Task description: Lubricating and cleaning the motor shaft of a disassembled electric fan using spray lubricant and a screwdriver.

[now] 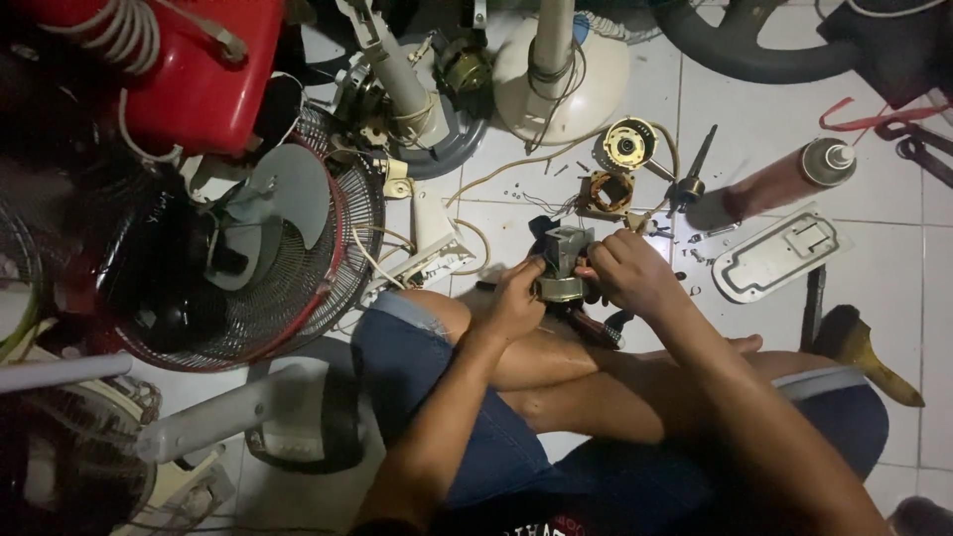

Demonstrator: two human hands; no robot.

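At far left, a fan guard (298, 268) with its grey blade (288, 203) lies on the tiled floor (754, 149). My left hand (516, 298) grips the small fan motor (564, 263) from its left side, above my crossed legs. My right hand (625, 273) clasps the same motor from the right. Beyond lie a stator (606, 192), a spray can (789, 177) and a white cover plate (779, 253).

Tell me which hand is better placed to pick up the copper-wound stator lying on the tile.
Right, probably. The right hand is on the side of the motor housing nearer the stator, just beyond it; the left hand grips the housing's far side.
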